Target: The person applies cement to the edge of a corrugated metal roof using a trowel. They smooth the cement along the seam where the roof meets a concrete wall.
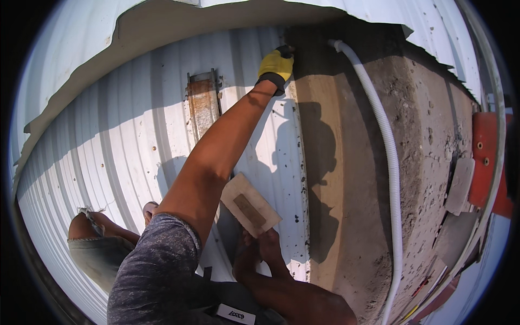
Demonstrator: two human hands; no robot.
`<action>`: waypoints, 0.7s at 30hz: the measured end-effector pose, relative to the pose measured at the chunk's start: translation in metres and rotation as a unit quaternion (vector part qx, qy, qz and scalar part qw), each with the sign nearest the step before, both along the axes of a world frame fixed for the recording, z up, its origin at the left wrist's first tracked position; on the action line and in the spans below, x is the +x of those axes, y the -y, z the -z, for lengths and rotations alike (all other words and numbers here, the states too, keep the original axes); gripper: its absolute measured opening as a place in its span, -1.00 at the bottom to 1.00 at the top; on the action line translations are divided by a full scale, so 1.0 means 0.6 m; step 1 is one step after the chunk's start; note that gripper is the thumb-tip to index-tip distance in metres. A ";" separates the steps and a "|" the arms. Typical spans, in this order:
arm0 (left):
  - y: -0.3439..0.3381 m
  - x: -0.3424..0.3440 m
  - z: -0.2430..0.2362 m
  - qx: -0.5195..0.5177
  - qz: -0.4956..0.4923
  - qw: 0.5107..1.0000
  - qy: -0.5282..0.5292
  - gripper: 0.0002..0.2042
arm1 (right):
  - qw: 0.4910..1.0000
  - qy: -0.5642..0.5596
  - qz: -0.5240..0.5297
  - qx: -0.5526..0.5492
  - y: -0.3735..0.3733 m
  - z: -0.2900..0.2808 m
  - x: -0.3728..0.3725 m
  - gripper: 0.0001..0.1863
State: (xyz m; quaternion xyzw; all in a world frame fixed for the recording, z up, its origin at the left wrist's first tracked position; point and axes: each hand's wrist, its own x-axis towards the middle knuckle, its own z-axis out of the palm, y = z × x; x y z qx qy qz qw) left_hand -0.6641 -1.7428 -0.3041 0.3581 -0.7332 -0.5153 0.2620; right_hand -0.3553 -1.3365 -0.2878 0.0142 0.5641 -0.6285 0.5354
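Note:
My left hand (277,64), in a yellow glove with black cuff and fingertips, reaches far forward beside a dark, shaded patch (314,40) of the wall base. Its fingers look curled; what they hold, if anything, is lost in the shade. Close to my body, my bare right hand (248,254) is at the lower edge of a pale rectangular float board (241,189), which tilts up off the sheeting. A brown rectangle marks the board's middle. My right fingers are partly covered by the board, but appear closed on its edge.
White corrugated metal sheeting (130,157) lies to the left, with a rusty metal channel (202,100) on it. A smooth tan strip (323,135) borders rough masonry (428,135). A white ribbed hose (387,146) runs along the right, near a red metal piece (483,160). Jagged sheeting (70,59) overhangs ahead.

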 end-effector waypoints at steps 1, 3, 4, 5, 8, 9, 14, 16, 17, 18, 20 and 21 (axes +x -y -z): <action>-0.002 -0.005 0.004 0.022 0.007 1.000 -0.019 -0.69 | 1.000 -0.004 0.011 0.003 0.002 -0.002 -0.001 -0.53; 0.000 -0.008 0.018 0.008 0.014 0.999 -0.047 -0.69 | 1.000 -0.003 0.006 -0.001 0.000 -0.001 -0.002 -0.54; 0.003 -0.010 0.024 0.000 0.016 0.998 -0.061 -0.69 | 1.000 -0.003 0.002 -0.004 0.000 0.000 -0.002 -0.54; 0.000 -0.014 0.024 0.000 0.007 0.999 -0.051 -0.69 | 1.000 0.002 0.007 0.000 0.001 -0.003 -0.005 -0.56; -0.004 -0.024 0.021 -0.002 -0.011 1.000 -0.028 -0.69 | 1.000 0.009 0.013 0.007 0.006 -0.012 -0.011 -0.60; -0.004 -0.026 0.020 -0.002 -0.010 1.000 -0.025 -0.69 | 1.000 0.006 0.010 0.008 0.008 -0.016 -0.015 -0.61; 0.004 -0.029 0.025 -0.050 0.006 0.998 -0.041 -0.70 | 1.000 -0.003 0.007 0.022 0.008 -0.019 -0.016 -0.64; 0.009 -0.033 0.025 -0.067 0.005 0.997 -0.035 -0.71 | 1.000 0.002 0.002 0.030 0.007 -0.019 -0.018 -0.65; 0.019 -0.031 0.030 -0.067 0.011 0.997 -0.038 -0.70 | 1.000 0.002 -0.001 0.031 0.010 -0.021 -0.016 -0.66; 0.030 -0.029 0.034 -0.068 0.017 0.997 -0.041 -0.70 | 1.000 0.002 -0.003 0.031 0.014 -0.022 -0.015 -0.66; 0.039 -0.026 0.035 -0.058 0.029 0.997 -0.042 -0.68 | 0.999 -0.007 -0.008 0.033 0.015 -0.022 -0.014 -0.67; 0.037 -0.027 0.032 -0.048 0.035 0.997 -0.041 -0.67 | 0.999 -0.017 -0.010 0.035 0.012 -0.020 -0.014 -0.67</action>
